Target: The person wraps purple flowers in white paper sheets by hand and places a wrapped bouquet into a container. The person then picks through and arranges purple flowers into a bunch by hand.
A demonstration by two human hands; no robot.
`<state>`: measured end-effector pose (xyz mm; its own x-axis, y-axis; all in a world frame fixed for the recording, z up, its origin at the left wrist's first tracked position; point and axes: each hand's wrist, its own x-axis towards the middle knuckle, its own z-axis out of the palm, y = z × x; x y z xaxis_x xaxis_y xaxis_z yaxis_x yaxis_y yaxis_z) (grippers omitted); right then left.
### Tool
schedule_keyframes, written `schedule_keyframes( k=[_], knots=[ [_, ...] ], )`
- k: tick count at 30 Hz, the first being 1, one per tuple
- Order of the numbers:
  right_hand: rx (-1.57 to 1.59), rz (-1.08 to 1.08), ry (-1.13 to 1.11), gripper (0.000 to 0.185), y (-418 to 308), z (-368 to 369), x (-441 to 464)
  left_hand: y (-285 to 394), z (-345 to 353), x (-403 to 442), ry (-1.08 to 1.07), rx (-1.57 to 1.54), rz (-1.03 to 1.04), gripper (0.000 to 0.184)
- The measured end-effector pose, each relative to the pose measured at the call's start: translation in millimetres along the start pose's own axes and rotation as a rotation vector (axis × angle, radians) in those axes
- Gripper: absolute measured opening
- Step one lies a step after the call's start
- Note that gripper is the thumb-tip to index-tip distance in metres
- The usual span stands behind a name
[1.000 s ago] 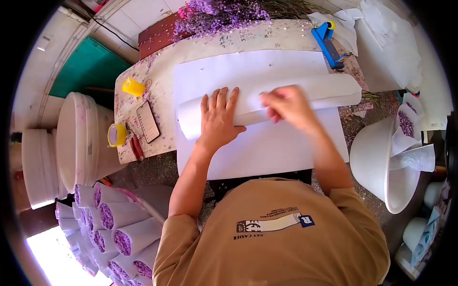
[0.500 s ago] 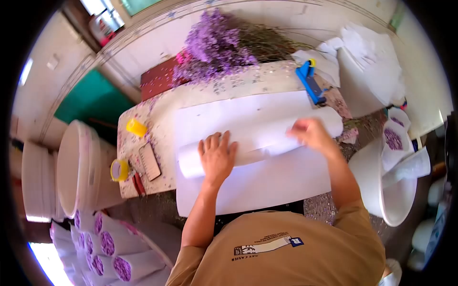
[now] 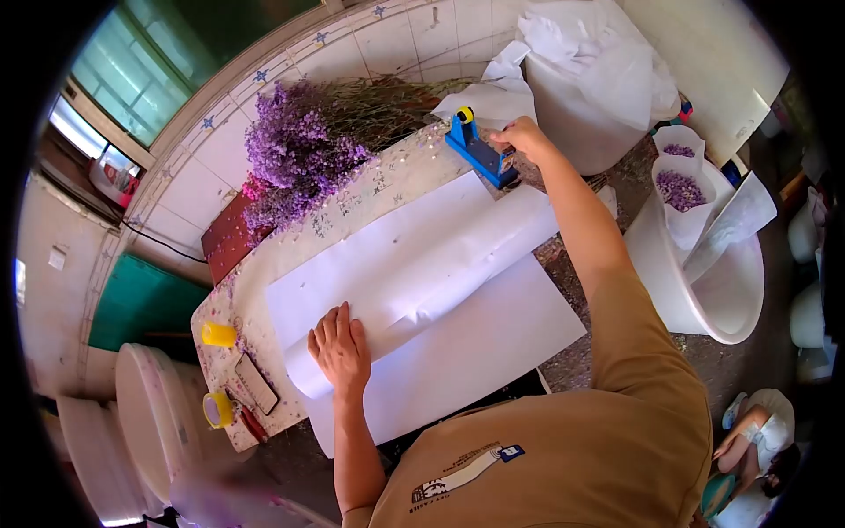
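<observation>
A roll of white paper [image 3: 440,290] lies across a flat white sheet [image 3: 519,317] on the table. My left hand [image 3: 341,352] rests on the roll's near left end, fingers stretched out and pressing on it. My right hand [image 3: 525,139] is at the far right, beside a blue tape dispenser [image 3: 480,154] that carries a yellow-cored roll of tape. The right fingers are bent together close to the dispenser's front end. Whatever they pinch, if anything, is too small to make out.
Purple dried flowers [image 3: 304,145] lie at the back of the table [image 3: 352,198]. On the left are yellow tape rolls [image 3: 218,334], a phone [image 3: 256,384] and red-handled pliers [image 3: 253,425]. A white tub [image 3: 748,290] with wrapped flowers stands right. A person [image 3: 761,431] crouches at lower right.
My right hand has left the paper roll and reached up to the tape dispenser. The left hand stays on the roll, nearer its left end. The camera view has turned.
</observation>
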<state>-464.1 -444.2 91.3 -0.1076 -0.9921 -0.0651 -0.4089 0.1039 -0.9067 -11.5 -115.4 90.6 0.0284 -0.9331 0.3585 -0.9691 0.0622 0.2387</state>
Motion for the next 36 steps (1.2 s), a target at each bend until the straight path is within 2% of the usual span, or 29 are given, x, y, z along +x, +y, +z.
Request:
schedule_keyframes(
  k=[4,6,7,9,10,12,13,14,16,18,19,20,21,22,24,28,29,31,32,34,35,36],
  knots=[
    [0.149,-0.117,0.104,0.035,-35,-8,-70,-5,2,-2,0.006,0.019,0.028,0.039],
    [0.338,0.004,0.148,0.031,-19,-12,-98,-5,1,-3,-0.005,0.016,0.024,0.040],
    [0.333,0.014,0.152,0.031,-3,-12,-102,-5,0,-2,-0.007,0.000,0.030,0.039],
    [0.340,0.233,0.081,0.026,30,-6,-103,-12,-1,-1,-0.004,-0.025,0.048,0.039],
    [0.338,0.230,0.092,0.026,34,-4,-100,-20,-2,-1,-0.008,-0.123,0.075,0.036],
    [0.071,0.146,0.093,0.026,44,2,-87,-40,-9,-5,-0.024,-0.227,0.110,0.035],
    [0.031,0.099,0.127,0.027,69,5,-63,-52,-13,-8,0.070,-0.224,0.114,0.037],
    [0.027,0.114,0.144,0.027,60,0,-76,-63,-16,-13,0.163,-0.224,0.116,0.040],
    [-0.982,-0.013,0.196,0.029,12,-11,-104,-93,-15,-32,0.266,-0.183,-0.153,0.050],
    [-0.939,0.025,0.214,0.032,-8,-20,-121,-126,-14,-55,0.391,-0.139,-0.258,0.054],
    [-0.626,0.014,0.202,0.037,-23,-17,-130,-135,-16,-63,0.335,-0.268,-0.385,0.054],
    [-0.313,0.016,0.152,0.042,-35,-4,-145,-130,-24,-65,0.234,-0.605,-0.643,0.049],
    [-0.100,-0.034,0.067,0.042,-50,21,-166,-124,-32,-65,0.147,-0.915,-0.662,0.043],
    [0.130,-0.075,-0.031,0.042,-71,53,-189,-124,-30,-68,0.169,-1.033,-0.713,0.037],
    [0.189,-0.069,-0.318,0.040,-111,118,-237,-138,-21,-72,0.195,-1.052,-0.705,0.031],
    [0.345,0.000,-0.793,0.043,-167,253,-308,-136,-22,-70,0.274,-1.271,-0.877,0.024],
    [0.324,0.038,-0.861,0.043,-181,284,-322,-135,-23,-70,0.296,-1.306,-0.871,0.022],
    [0.144,-0.078,-0.918,0.041,-173,351,-335,-133,-18,-68,0.342,-1.385,-0.872,0.020],
    [-0.244,-0.171,-0.887,0.039,-181,360,-343,-131,-18,-68,0.349,-1.346,-0.862,0.019],
    [-0.486,-0.310,-0.804,0.039,-181,375,-345,-133,-16,-67,0.336,-1.414,-0.920,0.017],
    [-0.495,-0.320,-0.816,0.039,-178,378,-346,-135,-16,-69,0.334,-1.423,-0.928,0.016],
    [-0.614,-0.490,-0.717,0.040,-174,376,-348,-135,-16,-70,0.345,-1.427,-0.938,0.016]
  ],
)
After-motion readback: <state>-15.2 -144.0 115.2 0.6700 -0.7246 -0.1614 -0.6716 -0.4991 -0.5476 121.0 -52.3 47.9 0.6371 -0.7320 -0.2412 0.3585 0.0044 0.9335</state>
